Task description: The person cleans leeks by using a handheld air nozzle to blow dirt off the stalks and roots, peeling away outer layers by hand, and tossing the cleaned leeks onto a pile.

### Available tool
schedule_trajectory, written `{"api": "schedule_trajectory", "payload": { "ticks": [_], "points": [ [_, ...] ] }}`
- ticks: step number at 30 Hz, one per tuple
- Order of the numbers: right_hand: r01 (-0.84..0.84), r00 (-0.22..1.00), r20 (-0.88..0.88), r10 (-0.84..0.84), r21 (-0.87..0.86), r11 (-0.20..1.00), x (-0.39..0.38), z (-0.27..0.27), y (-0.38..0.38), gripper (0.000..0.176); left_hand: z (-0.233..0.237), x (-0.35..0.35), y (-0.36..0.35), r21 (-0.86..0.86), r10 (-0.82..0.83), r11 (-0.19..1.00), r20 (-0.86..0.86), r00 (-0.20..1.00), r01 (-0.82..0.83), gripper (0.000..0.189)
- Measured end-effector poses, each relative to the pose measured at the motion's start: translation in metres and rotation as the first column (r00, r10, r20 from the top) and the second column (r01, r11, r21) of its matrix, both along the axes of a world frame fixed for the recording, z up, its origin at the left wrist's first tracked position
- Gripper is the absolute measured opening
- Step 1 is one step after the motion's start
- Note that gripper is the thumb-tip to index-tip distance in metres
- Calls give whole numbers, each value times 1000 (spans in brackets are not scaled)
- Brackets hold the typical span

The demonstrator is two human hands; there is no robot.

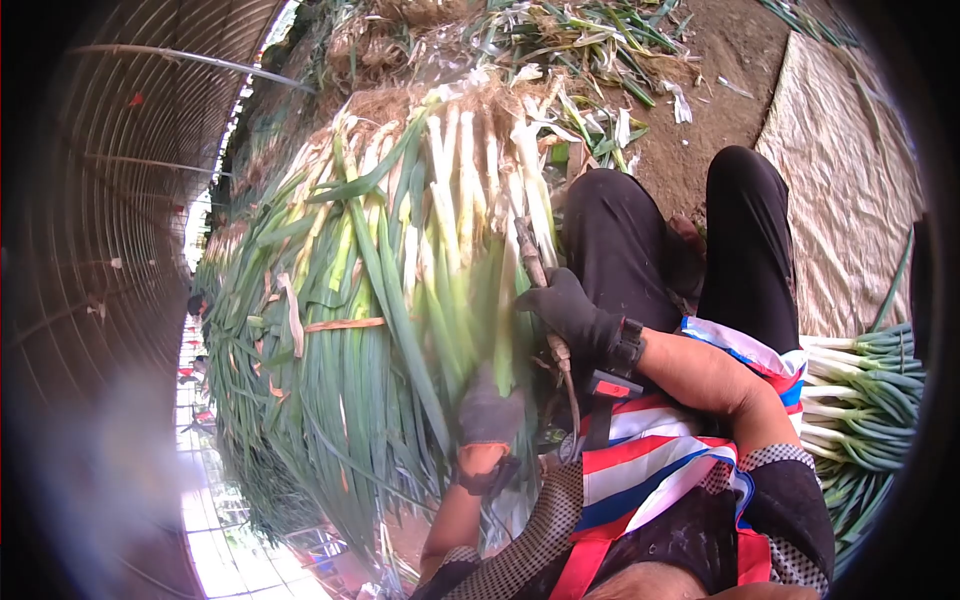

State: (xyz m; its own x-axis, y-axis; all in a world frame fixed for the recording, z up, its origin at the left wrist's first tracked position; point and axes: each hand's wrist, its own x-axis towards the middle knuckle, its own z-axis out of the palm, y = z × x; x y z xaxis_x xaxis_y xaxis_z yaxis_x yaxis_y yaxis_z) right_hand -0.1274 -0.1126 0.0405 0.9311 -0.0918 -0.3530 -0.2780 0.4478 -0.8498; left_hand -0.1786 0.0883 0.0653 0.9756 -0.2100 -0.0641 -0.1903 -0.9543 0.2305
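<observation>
My left hand (490,412), in a dark glove, is closed around the green leaves of a green onion (507,290). The leaves there are blurred by motion. My right hand (575,315), gloved in black, grips a slim brownish wand (532,258) with a thin hose (571,395) running down from it. The wand's tip points up beside the white stalks. A big heap of untrimmed green onions (340,390) lies in front of and left of my hands, with roots at the top and leaves hanging toward me.
Peeled green onions (860,390) lie stacked at the right. A beige cloth (840,170) covers the ground at the upper right. Leaf scraps (600,45) litter the soil (715,90) beyond my knees. A ribbed, netted wall (110,200) curves along the left.
</observation>
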Motion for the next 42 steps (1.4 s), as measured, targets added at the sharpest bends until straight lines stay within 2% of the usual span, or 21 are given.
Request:
{"api": "schedule_trajectory", "payload": {
  "ticks": [2,5,8,11,12,14,16,17,19,20,21,23,26,29,32,35,38,39,41,42],
  "points": [
    [50,998,45,-46,-93,994,2,0,-3,23,3,-1,-5,-35,-5,999,-6,1000,5,50],
    [16,1000,-21,-13,130,991,2,7,-16,21,8,-4,-12,36,13,999,22,1000,-14,50],
    [50,999,14,-51,66,997,2,2,-13,20,8,-9,-12,-28,-57,998,77,995,59,50],
    [103,995,16,-102,-14,995,-5,2,-2,18,21,-5,-26,-48,-4,999,8,1000,4,45],
    [119,992,34,-119,-2,993,-8,4,2,18,17,3,-27,-6,-167,986,124,978,169,43],
    [148,986,68,-149,21,989,-16,11,11,16,-1,30,-29,130,-474,880,320,821,457,38],
    [216,973,93,-210,-64,974,-27,18,20,15,-11,74,-48,-39,-514,836,292,806,548,29],
    [253,964,108,-241,-109,961,-32,21,21,14,-14,95,-63,-98,-410,891,246,878,443,28],
    [161,986,40,-163,44,986,-41,30,17,15,-18,138,-97,-200,-190,956,132,973,213,28],
    [119,993,12,-121,122,985,-44,33,15,15,-20,151,-107,-225,-130,963,93,987,148,29],
    [111,994,3,-112,102,989,-49,32,18,15,-23,163,-116,-248,-70,965,54,996,81,30],
    [98,995,-15,-97,67,993,-58,32,25,16,-29,180,-125,-258,-54,964,32,998,61,34],
    [99,995,13,-100,41,994,-57,38,22,15,-32,189,-124,-306,-46,952,-97,994,14,36],
    [52,998,32,-51,-24,998,-48,16,20,13,-15,170,-123,-244,-73,967,-4,997,70,37],
    [120,992,28,-121,13,993,-51,15,29,12,-13,161,-113,-218,-84,971,57,995,94,30],
    [2,993,114,-20,157,988,-41,14,14,11,-24,148,-97,26,-220,976,122,968,218,22],
    [33,999,-24,-28,217,976,-44,29,11,10,-33,149,-85,-88,-244,958,242,939,271,16],
    [37,999,-4,-37,209,977,-45,27,14,10,-42,162,-70,-6,-404,906,287,868,424,13],
    [43,998,30,-50,186,982,-48,22,20,11,-14,158,-69,-158,-362,910,154,919,384,11],
    [51,998,15,-55,209,976,-45,20,19,11,6,152,-72,-524,-228,846,-179,957,104,15]
  ]
}}
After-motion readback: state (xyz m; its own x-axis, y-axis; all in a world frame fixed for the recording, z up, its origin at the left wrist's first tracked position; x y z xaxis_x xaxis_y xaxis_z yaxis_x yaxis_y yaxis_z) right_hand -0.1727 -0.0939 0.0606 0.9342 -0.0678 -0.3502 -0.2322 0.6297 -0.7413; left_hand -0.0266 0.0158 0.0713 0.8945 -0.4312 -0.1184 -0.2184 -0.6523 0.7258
